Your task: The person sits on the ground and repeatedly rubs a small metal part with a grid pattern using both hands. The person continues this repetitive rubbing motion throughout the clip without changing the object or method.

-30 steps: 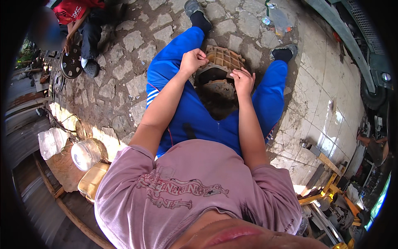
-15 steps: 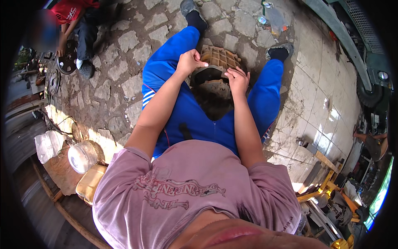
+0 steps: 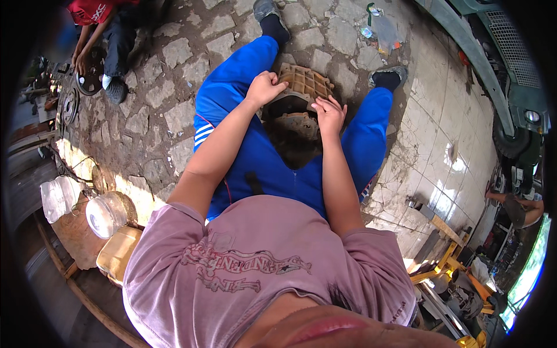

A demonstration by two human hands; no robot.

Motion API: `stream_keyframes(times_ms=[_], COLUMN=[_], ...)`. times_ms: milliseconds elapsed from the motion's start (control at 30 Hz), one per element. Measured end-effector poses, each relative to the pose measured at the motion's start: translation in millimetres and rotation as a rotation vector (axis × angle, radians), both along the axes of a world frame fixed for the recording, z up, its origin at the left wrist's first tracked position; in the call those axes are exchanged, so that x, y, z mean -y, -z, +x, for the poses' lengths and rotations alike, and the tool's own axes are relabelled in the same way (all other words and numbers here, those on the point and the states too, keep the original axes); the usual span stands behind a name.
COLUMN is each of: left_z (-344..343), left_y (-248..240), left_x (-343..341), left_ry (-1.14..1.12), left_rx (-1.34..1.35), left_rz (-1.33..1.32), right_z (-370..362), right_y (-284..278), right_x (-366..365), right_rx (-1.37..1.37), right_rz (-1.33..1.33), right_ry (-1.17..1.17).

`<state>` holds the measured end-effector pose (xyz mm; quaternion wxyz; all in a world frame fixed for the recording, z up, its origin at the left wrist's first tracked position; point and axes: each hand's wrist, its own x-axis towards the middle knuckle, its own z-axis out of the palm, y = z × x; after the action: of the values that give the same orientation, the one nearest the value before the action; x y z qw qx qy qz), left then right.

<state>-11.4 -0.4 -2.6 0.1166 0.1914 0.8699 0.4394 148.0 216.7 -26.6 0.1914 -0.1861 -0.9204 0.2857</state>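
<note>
Between my spread legs stands a ribbed, brownish metal housing [image 3: 306, 81] with a pale flange and a dark, hollow opening facing me. At the left side of its rim is my left hand [image 3: 267, 88], fingers curled in and thumb pressed toward the flange. My right hand [image 3: 330, 116] sits at the rim's right side, thumb and forefinger drawn together at the edge, the other fingers bent loosely. Whatever the fingertips hold is too small to make out. A lower flange piece [image 3: 299, 123] shows inside the opening, and deep shadow hides the rest.
A person in a red shirt [image 3: 93, 13] crouches at the upper left over a dark round disc [image 3: 90, 78]. Clear plastic containers [image 3: 107, 216] and a yellowish jerrycan [image 3: 120, 252] stand left. Cracked tiles [image 3: 432, 139] and a vehicle's front [image 3: 510, 52] lie right.
The view has shifted slightly. My hands keep their places at the rim, the right fingers shifting a little. The other person's two hands have come together over the disc.
</note>
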Motion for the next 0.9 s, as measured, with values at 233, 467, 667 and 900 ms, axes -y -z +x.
stream_keyframes(times_ms=[233,467,667,900], left_z=[0,-2,1,0], left_y=[8,4,7,5], left_x=[0,2,-3,-3], left_ry=[0.035,-0.04,0.079,0.051], left_rx=[0.182,0.325,0.24,0.312], left_rz=[-0.011,0.074,-0.103,-0.115], right_z=[-2,-6,-7,-1], right_y=[3,1,3,0], right_x=[2,5,5,12], right_rx=[-0.02,-0.026,-0.037,-0.019], right_rz=[0.032,0.025,0.017,0.021], right_ry=[-0.029,-0.046,-0.053,-0.007])
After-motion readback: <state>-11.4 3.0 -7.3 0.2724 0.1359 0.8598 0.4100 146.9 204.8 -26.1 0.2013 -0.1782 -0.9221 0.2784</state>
